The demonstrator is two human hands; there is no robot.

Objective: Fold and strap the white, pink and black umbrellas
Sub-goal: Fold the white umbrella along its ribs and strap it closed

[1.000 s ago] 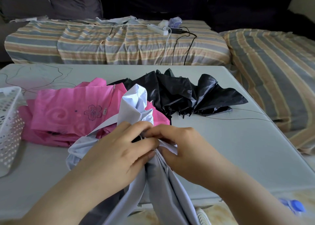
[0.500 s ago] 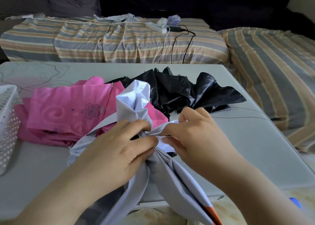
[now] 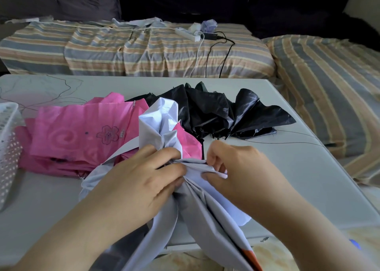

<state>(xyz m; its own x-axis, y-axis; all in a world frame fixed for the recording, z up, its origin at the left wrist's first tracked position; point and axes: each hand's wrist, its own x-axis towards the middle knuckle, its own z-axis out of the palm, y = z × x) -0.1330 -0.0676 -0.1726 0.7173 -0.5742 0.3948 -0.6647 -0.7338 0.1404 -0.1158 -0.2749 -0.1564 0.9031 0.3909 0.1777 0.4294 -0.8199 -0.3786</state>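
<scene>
The white umbrella [image 3: 162,124] lies over the near edge of the grey table [image 3: 308,168], its loose cloth hanging down towards me. My left hand [image 3: 141,180] is closed around its bunched middle. My right hand [image 3: 240,168] pinches a fold of the same white cloth just to the right, fingers touching the left hand's. The pink umbrella [image 3: 82,131], crumpled with a flower print, rests on the table to the left. The black umbrella [image 3: 222,110] sprawls unfolded behind the white one.
A white perforated basket [image 3: 8,143] stands at the table's left edge. Thin dark threads [image 3: 296,139] trail across the table on the right. Behind is a striped sofa [image 3: 144,52] carrying a power strip [image 3: 187,33] and cables.
My right hand has shifted right and up along the white cloth, drawing a fold out. More white cloth now hangs over the table's near edge. My left hand keeps its grip.
</scene>
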